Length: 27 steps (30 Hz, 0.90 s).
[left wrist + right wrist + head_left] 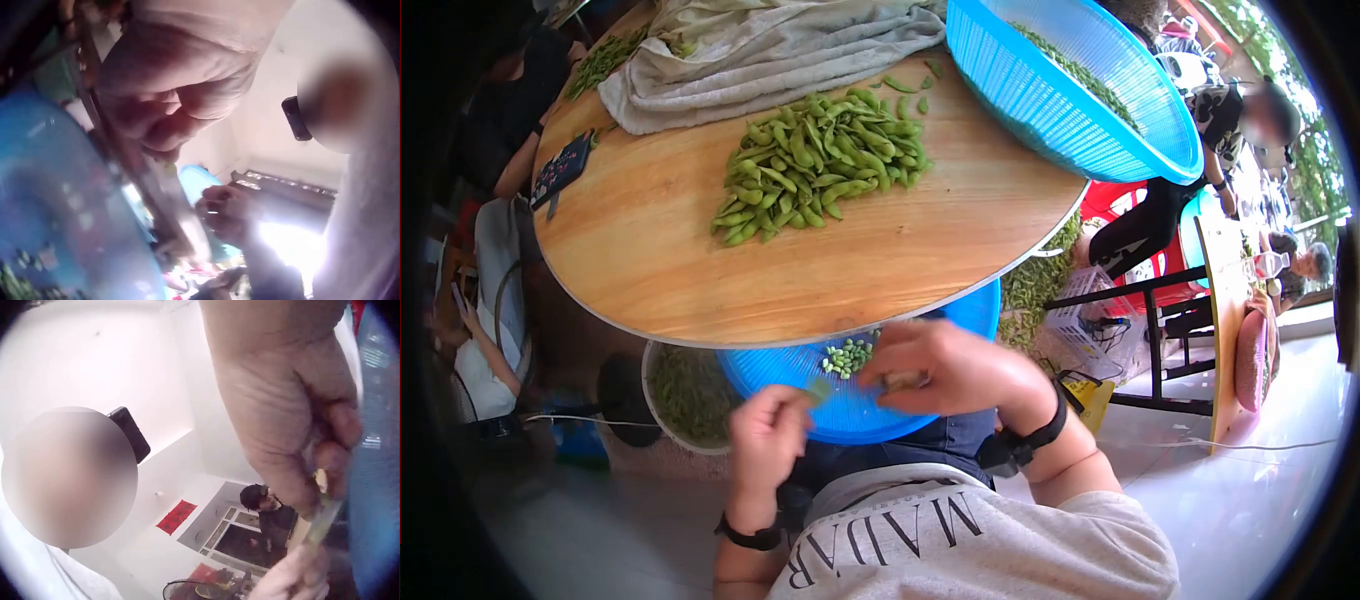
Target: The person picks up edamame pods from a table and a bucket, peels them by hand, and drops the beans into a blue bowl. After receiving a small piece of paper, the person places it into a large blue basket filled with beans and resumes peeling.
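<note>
My left hand (770,435) pinches a green soybean pod (819,391) between thumb and fingers over the near rim of a blue basket (760,375). Opposite it, my right hand (948,365) has curled fingers, with a small yellowish-brown thing (322,481) among them; I cannot tell what it is. In the right wrist view the pod overlaps the right fingertips. Shelled green beans (847,358) lie inside the basket, below the hands. On the round wooden table (630,270) is a heap of unshelled pods (815,165).
A grey cloth (770,60) and a tilted blue basket (1060,95) with pods lie toward the table's far side. A phone (562,170) is at the left edge. Beside my lap stands a bucket of pods (690,390). Other people sit around.
</note>
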Available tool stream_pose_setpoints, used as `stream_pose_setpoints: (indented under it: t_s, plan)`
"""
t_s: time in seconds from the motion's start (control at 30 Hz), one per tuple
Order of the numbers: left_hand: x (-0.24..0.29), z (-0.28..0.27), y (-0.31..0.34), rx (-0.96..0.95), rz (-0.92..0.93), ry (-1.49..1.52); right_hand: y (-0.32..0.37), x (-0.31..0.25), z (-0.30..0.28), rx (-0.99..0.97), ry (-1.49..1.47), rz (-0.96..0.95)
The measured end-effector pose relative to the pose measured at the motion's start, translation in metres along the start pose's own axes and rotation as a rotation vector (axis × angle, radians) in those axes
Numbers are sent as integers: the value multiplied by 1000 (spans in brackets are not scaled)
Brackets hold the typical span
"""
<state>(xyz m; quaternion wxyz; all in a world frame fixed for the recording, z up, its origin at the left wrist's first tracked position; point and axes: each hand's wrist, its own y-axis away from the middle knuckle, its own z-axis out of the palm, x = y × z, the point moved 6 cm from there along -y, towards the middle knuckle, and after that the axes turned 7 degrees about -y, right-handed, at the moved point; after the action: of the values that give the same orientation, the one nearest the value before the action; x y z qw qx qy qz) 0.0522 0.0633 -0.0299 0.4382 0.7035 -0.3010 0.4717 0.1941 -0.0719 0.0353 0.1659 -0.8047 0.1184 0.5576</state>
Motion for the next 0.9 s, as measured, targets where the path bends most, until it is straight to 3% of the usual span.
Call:
stream_pose_setpoints:
  t_s: [0.03, 0.17, 0.27, 0.3, 0.4, 0.47, 0.5, 0.57, 0.63, 0.77, 0.8, 0.9]
  plan:
    - [-8, -20, -2, 147, 57, -111, -4, -5, -8, 4, 59, -5]
    - [-30, -85, -3, 454, -115, -462, -50, -8, -56, 443, 449, -98]
    - [-45, -114, -2, 489, -258, -765, -81, 17, -60, 449, 715, -110]
    - [-51, -123, -1, 510, -325, -856, -82, 20, -59, 453, 715, -96]
    - [-54, -141, 1, 430, -303, -1351, -78, 23, -60, 450, 602, -60]
    - [-35, -140, 6, 578, -164, -1308, -66, 22, -61, 453, 366, -38]
    - [-22, -136, 8, 649, -96, -1288, -59, 28, -57, 425, 130, 84]
    - [-2, -109, -1, 547, 355, -689, -43, 32, -35, 343, -344, 317]
    - [30, -49, -1, 267, 237, -13, -30, 24, -4, 239, -685, 411]
    - [49, 20, -7, -86, 275, 384, -8, 23, 46, 54, -1125, 353]
    - [50, 22, -6, -62, 338, 409, -3, 25, 45, 73, -1027, 381]
    - [45, 27, 2, -94, 180, 415, 15, 27, 30, 180, -704, 389]
